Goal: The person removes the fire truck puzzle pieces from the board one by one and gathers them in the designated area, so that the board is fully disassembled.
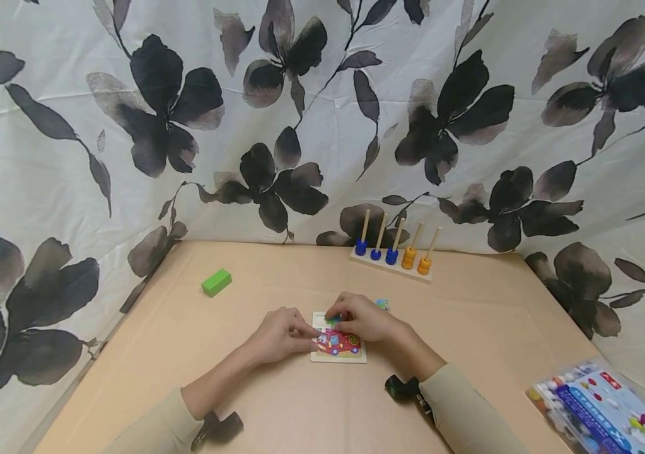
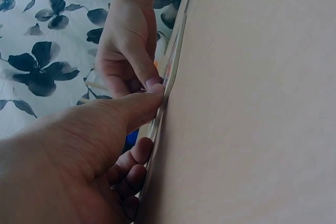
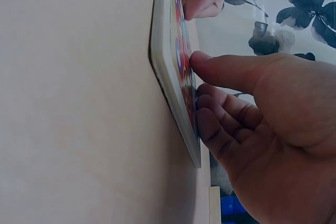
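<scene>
A small puzzle board (image 1: 338, 359) with a red car picture lies flat on the table, its pale edge showing close up in the right wrist view. My left hand (image 1: 281, 335) holds the board at its left side, thumb and fingertips at the edge and over the picture. Over the board's upper part, my right hand (image 1: 369, 317) pinches a green-and-blue puzzle piece (image 1: 331, 320), partly hidden by the fingers. Another small blue-green piece (image 1: 383, 304) lies on the table just beyond the right hand.
A green block (image 1: 217, 282) lies at the back left. Near the back edge stands a peg stacker (image 1: 393, 266) with blue and orange beads. A clear-sided pack (image 1: 611, 410) with a blue printed cover sits at the front right. Floral cloth (image 1: 333, 126) hangs behind the table.
</scene>
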`<action>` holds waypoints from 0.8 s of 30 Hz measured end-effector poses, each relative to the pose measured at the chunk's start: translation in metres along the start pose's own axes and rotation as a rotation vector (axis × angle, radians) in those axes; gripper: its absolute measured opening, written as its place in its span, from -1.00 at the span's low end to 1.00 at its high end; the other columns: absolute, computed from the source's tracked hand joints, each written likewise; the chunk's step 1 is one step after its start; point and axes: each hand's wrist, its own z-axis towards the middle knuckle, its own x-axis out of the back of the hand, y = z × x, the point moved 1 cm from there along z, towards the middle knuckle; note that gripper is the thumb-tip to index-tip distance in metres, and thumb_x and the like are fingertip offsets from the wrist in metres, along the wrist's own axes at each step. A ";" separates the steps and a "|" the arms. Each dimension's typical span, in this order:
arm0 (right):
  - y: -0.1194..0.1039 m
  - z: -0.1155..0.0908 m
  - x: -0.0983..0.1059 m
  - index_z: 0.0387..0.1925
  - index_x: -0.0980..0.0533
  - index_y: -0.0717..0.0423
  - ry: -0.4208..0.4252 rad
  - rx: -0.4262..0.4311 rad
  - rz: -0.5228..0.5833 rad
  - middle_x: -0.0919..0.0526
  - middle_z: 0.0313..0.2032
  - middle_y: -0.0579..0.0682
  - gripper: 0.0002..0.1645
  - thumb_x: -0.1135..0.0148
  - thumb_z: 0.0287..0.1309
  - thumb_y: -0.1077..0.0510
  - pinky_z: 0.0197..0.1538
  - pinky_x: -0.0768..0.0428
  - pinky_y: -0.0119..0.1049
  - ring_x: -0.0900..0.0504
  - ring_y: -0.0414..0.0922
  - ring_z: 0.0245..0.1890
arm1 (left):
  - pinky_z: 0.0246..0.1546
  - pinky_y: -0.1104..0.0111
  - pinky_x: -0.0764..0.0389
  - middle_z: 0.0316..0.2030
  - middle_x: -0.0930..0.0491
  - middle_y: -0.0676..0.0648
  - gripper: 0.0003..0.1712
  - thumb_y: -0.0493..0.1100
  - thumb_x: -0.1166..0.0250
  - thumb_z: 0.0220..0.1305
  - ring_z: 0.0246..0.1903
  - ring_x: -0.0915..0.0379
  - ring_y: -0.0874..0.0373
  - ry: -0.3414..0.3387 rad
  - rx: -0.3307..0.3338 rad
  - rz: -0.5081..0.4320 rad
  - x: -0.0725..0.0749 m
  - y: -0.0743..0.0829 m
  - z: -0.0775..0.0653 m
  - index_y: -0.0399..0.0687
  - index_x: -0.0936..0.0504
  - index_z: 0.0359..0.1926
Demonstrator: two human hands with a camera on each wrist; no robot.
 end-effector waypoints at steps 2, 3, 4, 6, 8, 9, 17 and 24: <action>0.000 0.000 -0.001 0.06 -0.72 0.08 -0.002 -0.003 -0.005 -0.62 -0.11 -0.02 -0.74 -0.33 0.38 0.22 -0.12 -0.52 -0.37 -0.51 -0.19 -0.22 | -0.28 0.31 -0.31 -0.31 -0.65 0.19 -0.74 0.08 -0.56 0.18 -0.26 -0.39 0.17 0.000 -0.005 0.004 0.000 0.000 0.000 0.21 -0.88 -0.11; 0.000 0.000 -0.001 0.06 -0.72 0.07 -0.003 -0.007 -0.011 -0.61 -0.12 -0.02 -0.73 -0.33 0.38 0.21 -0.12 -0.51 -0.38 -0.50 -0.20 -0.22 | -0.28 0.31 -0.31 -0.31 -0.65 0.18 -0.74 0.08 -0.56 0.18 -0.25 -0.39 0.17 0.002 -0.006 0.005 0.000 0.000 0.000 0.21 -0.88 -0.11; -0.001 0.000 -0.001 0.06 -0.72 0.06 -0.003 -0.009 -0.015 -0.61 -0.12 -0.03 -0.73 -0.33 0.38 0.21 -0.13 -0.51 -0.38 -0.50 -0.20 -0.22 | -0.28 0.31 -0.32 -0.31 -0.65 0.18 -0.74 0.08 -0.57 0.18 -0.25 -0.39 0.17 0.002 -0.004 0.002 0.000 0.000 0.000 0.21 -0.88 -0.11; -0.001 0.001 -0.001 0.06 -0.72 0.06 -0.005 -0.009 -0.023 -0.60 -0.12 -0.02 -0.73 -0.33 0.38 0.20 -0.13 -0.51 -0.37 -0.50 -0.20 -0.22 | -0.27 0.31 -0.32 -0.31 -0.64 0.18 -0.74 0.08 -0.57 0.18 -0.25 -0.40 0.17 0.002 -0.002 -0.001 0.000 0.001 -0.001 0.20 -0.88 -0.11; -0.002 0.001 -0.001 0.07 -0.72 0.05 -0.012 -0.012 -0.034 -0.59 -0.12 -0.03 -0.73 -0.33 0.39 0.19 -0.13 -0.50 -0.37 -0.49 -0.20 -0.21 | -0.26 0.31 -0.31 -0.30 -0.64 0.18 -0.74 0.07 -0.57 0.18 -0.25 -0.40 0.17 0.005 -0.004 0.002 0.000 0.001 -0.001 0.20 -0.88 -0.11; -0.002 0.001 -0.002 0.07 -0.72 0.04 -0.016 -0.015 -0.039 -0.58 -0.12 -0.03 -0.73 -0.33 0.39 0.18 -0.13 -0.50 -0.37 -0.49 -0.20 -0.21 | -0.26 0.31 -0.31 -0.30 -0.65 0.18 -0.74 0.07 -0.57 0.18 -0.25 -0.39 0.17 0.005 -0.005 0.002 0.000 0.001 -0.001 0.20 -0.88 -0.11; -0.002 0.000 -0.002 0.04 -0.73 0.04 -0.020 -0.011 -0.040 -0.57 -0.11 -0.04 -0.75 -0.33 0.39 0.17 -0.12 -0.49 -0.36 -0.48 -0.18 -0.20 | -0.27 0.31 -0.31 -0.30 -0.65 0.19 -0.75 0.07 -0.56 0.18 -0.25 -0.39 0.18 0.007 -0.004 0.003 0.000 0.001 -0.001 0.20 -0.88 -0.12; -0.003 0.001 -0.001 0.03 -0.72 0.05 -0.022 -0.014 -0.030 -0.58 -0.10 0.01 -0.76 -0.32 0.39 0.18 -0.10 -0.49 -0.35 -0.49 -0.17 -0.18 | -0.28 0.31 -0.31 -0.30 -0.65 0.17 -0.75 0.07 -0.57 0.18 -0.25 -0.39 0.17 0.006 0.006 -0.001 0.000 0.002 -0.001 0.20 -0.88 -0.12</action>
